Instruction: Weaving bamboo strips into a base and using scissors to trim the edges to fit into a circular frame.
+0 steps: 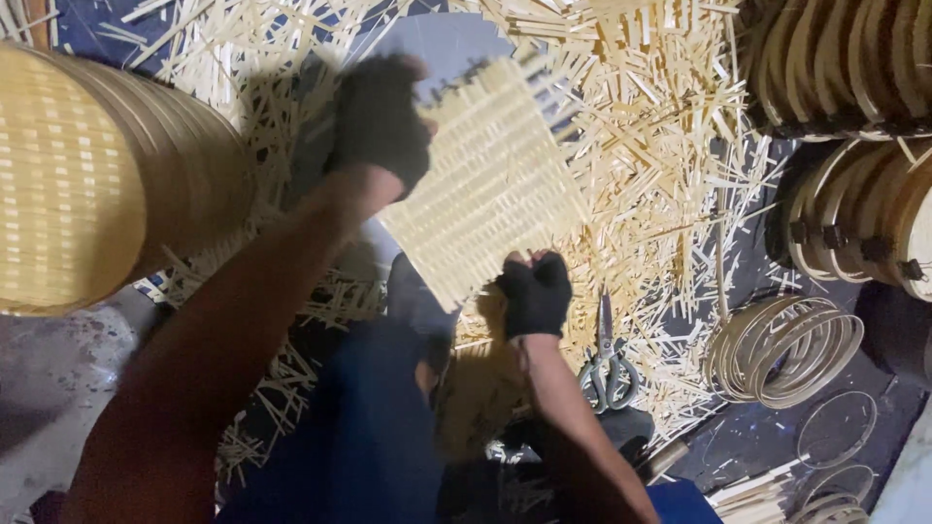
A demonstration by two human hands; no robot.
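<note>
Bamboo woven square mat (485,180) clamped between black-gloved left hand (379,116) and right hand (534,296), left fingers blurred, steel scissors (607,364) right of right fingers.

1 woven bamboo mat (485,180), 2 gloved hands: left hand (379,121), right hand (535,294); 1 pr scissors (607,364), 1 stack woven baskets (97,180), strips (641,146) too many to count

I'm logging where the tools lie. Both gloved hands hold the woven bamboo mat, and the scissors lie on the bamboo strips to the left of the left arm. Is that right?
Not quite. The scissors lie to the right of the right arm, not left of the left one. The head view shows them on the bamboo strips just beside the right hand. The rest stands: that hand and the left hand, both gloved, hold the woven bamboo mat.
</note>
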